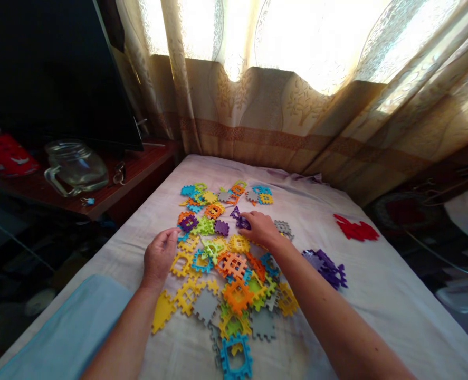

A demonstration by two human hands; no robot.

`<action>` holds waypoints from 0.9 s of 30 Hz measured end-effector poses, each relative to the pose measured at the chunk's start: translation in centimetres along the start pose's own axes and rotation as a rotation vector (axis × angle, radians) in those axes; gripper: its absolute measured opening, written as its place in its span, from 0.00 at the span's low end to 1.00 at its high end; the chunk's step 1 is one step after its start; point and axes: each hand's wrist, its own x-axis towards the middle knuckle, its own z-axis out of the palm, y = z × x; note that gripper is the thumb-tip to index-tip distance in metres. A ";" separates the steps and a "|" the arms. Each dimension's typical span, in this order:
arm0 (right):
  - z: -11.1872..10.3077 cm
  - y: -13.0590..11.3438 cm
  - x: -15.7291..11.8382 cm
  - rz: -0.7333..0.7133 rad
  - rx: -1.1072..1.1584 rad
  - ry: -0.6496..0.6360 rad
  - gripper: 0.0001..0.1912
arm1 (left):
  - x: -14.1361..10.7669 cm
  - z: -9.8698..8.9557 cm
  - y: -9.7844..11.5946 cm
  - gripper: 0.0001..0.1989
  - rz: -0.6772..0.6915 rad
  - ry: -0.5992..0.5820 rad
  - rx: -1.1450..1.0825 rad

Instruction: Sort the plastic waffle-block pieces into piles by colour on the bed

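Purple piece: the small purple piece (pixel 242 223) lay toward the far part of the mixed pieces (pixel 237 296), right of a flat purple square (pixel 221 228); its notched edge showed past the fingers.
Right hand: the right hand (pixel 260 227) had finger and thumb closed on that purple piece; its forearm reached in over the sheet, between the mixed pieces and the purple pile (pixel 331 272).
Left hand: the left hand (pixel 160 256) was curled at the left edge of the mixed pieces, beside yellow and blue ones; whether it gripped anything could not be told.
Sheet: pale sheet (pixel 380 301) showed between the purple pile and the red pile (pixel 355 228), and ran past both to the right edge; another strip lay behind the mixed pieces, up to the curtain (pixel 257 119).
Left side: a light blue cloth (pixel 67 332) lay along the near left edge; beyond stood a desk (pixel 103 199) with a glass jar (pixel 77 166).
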 end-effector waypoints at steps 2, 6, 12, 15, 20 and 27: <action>-0.1 0.0 -0.1 -0.009 -0.016 0.015 0.28 | 0.0 0.0 0.0 0.22 -0.007 0.002 -0.007; -0.4 0.2 -0.5 -0.004 0.035 0.115 0.25 | 0.1 0.1 -0.2 0.22 -0.027 0.003 -0.017; -1.2 3.7 -6.1 0.112 0.167 0.172 0.20 | 0.2 0.1 -0.4 0.23 -0.044 0.000 -0.010; -1.2 7.2 -10.2 0.252 0.228 0.204 0.18 | 0.3 0.2 -0.4 0.24 -0.040 0.004 0.002; -1.1 11.9 -14.7 0.496 0.203 0.212 0.21 | 0.3 0.1 -0.3 0.23 -0.026 0.003 0.021; -0.7 13.1 -15.3 0.560 0.177 0.097 0.23 | 0.3 0.0 -0.2 0.22 -0.021 0.010 0.021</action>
